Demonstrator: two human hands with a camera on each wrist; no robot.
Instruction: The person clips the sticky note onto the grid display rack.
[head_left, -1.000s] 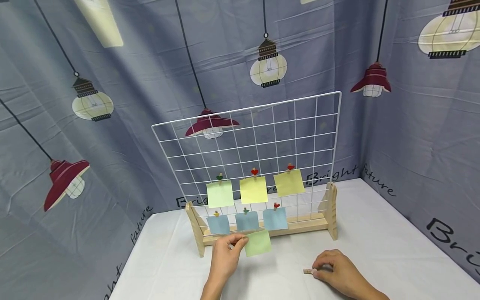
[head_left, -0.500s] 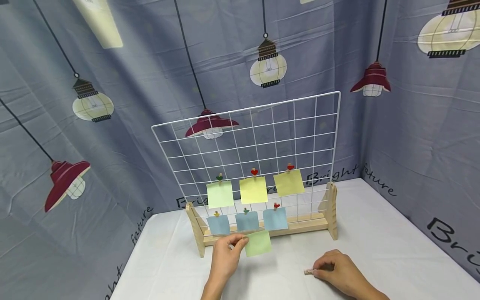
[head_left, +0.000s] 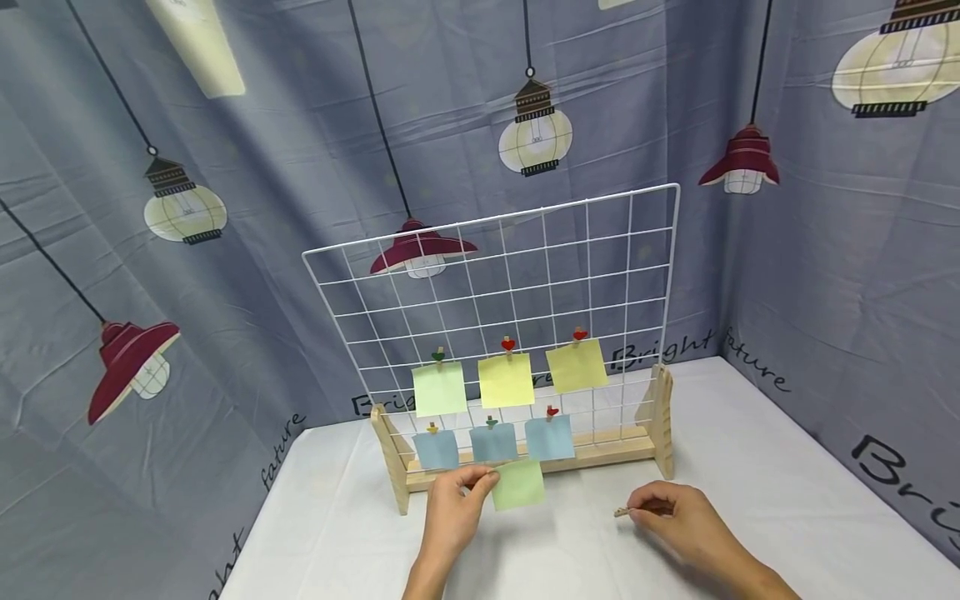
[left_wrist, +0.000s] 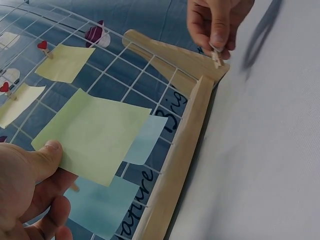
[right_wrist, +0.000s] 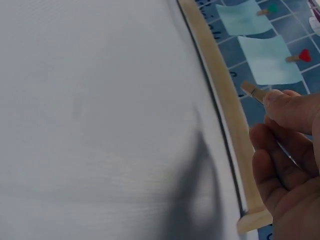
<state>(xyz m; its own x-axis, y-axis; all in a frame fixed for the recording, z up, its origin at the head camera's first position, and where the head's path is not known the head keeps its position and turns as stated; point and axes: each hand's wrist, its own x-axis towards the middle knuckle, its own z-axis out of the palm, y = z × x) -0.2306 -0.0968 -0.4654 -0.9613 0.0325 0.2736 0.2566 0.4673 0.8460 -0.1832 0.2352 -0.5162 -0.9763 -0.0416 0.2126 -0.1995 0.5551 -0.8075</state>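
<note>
My left hand (head_left: 452, 512) pinches the left edge of a light green sticky note (head_left: 519, 484) between thumb and fingers, in front of the lower part of a white wire grid (head_left: 570, 275). In the left wrist view, this green note (left_wrist: 95, 135) covers part of a blue note behind it. To the right, my right hand (head_left: 682, 521) pinches a small wooden clothespin (head_left: 622, 512) above the table, apart from the grid. The right wrist view shows the clothespin (right_wrist: 252, 92) poking out past the thumb; its other end is hidden by the fingers.
Clothespins hold a pale green note (head_left: 439, 389) and two yellow notes (head_left: 506, 381) on the grid, with several blue notes (head_left: 550, 437) in a lower row. Wooden feet (head_left: 663, 425) carry the grid on the white table (head_left: 330, 500). A grey-blue curtain (head_left: 262, 208) hangs behind.
My right hand has risen and moved slightly forward with the clothespin, which has turned in its fingers. The left hand and the green note have hardly moved.
</note>
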